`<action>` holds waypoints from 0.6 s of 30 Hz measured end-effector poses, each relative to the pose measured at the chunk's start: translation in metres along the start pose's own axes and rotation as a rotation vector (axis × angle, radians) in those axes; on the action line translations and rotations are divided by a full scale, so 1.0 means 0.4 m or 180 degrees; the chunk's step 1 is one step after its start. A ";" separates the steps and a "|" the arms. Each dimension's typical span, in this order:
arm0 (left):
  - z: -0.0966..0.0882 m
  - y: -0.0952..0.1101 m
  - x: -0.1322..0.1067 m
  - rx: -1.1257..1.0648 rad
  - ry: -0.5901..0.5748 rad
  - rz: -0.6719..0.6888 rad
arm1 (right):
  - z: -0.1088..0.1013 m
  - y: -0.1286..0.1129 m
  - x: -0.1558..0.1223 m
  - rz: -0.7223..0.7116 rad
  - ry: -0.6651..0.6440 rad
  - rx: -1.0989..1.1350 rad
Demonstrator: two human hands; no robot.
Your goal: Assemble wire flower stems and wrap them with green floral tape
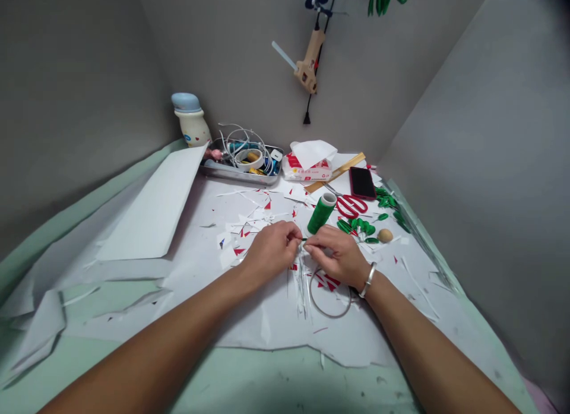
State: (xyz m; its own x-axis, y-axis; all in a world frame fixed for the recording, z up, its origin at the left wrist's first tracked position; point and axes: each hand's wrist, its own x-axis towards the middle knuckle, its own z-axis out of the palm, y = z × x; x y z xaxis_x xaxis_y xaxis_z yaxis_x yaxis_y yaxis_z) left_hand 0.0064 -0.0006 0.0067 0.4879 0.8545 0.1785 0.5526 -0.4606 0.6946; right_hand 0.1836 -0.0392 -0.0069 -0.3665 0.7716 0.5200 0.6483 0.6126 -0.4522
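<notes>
Over a scrap-strewn white paper sheet, left hand and right hand pinch a thin green stem

The stem lies crosswise between the two hands, above the middle of the sheet. Each hand grips it between thumb and fingers, and the hands nearly meet, with only a short green length showing. Thin pale strips hang below the hands, and a thin wire hoop lies on the sheet just beside them, under the right wrist with its silver bangle. Red and white paper scraps are scattered around.

Just beyond stand a spool of green thread, red-handled scissors and a cluster of shiny green leaves, with a small tan egg-shaped object beside them. Farther back are a black phone, a wooden ruler, a tissue pack and a metal tray holding cables and tape. A hot glue gun hangs on the wall.
</notes>
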 end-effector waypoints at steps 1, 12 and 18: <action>0.002 0.004 -0.004 0.0097 -0.0044 0.0088 | -0.002 0.000 -0.001 0.0012 0.0083 0.0017; -0.006 0.005 0.001 -0.0905 -0.0669 0.0093 | -0.003 0.037 0.000 0.0702 0.0300 0.0471; -0.024 0.011 0.013 -0.1155 -0.0048 -0.0096 | 0.003 0.024 -0.001 0.0520 0.0152 0.0381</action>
State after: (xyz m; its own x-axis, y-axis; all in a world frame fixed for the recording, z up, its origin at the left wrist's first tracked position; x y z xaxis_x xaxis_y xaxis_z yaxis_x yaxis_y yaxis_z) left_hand 0.0049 0.0043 0.0173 0.4864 0.8615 0.1455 0.2925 -0.3175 0.9020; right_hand 0.1889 -0.0334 -0.0123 -0.2291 0.8551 0.4652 0.6115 0.4982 -0.6147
